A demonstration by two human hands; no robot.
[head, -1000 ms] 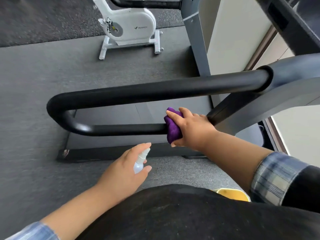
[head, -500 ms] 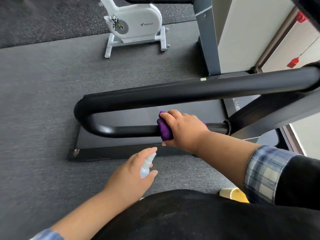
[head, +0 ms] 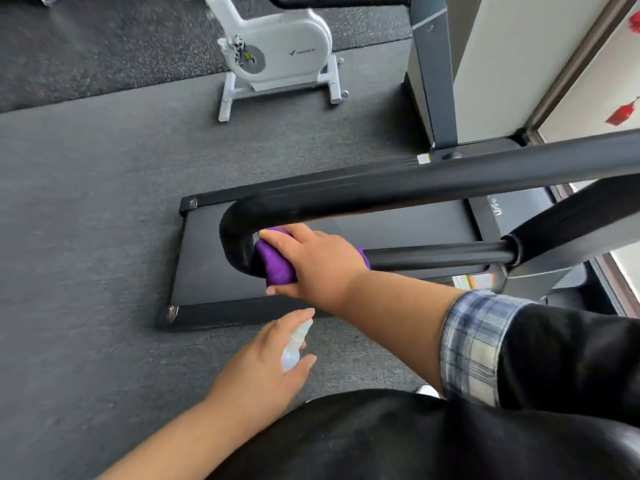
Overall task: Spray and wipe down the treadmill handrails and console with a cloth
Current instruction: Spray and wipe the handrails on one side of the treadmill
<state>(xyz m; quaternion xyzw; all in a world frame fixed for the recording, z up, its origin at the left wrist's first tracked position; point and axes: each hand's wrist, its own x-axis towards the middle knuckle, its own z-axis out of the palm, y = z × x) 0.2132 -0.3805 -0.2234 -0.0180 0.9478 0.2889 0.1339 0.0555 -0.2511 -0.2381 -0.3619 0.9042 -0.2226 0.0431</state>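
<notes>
Both hands are full: my right hand [head: 318, 261] grips the cloth [head: 275, 266] round the rail [head: 440, 256] at its left bend, my left hand [head: 263, 368] holds the sprayer [head: 294, 348]. Round that curve I judge the bunched cloth could slip and skip the underside.

Purple cloth [head: 275, 268], black handrail [head: 433, 188], plaid sleeve [head: 474, 344]

Purple cloth [head: 275, 268] around black handrail [head: 440, 255]

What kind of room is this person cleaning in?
Most likely a gym or home workout room: a white stationary exercise bike stands on dark grey rubber-like flooring, and nearby is a black treadmill with a looped padded handrail.
</notes>
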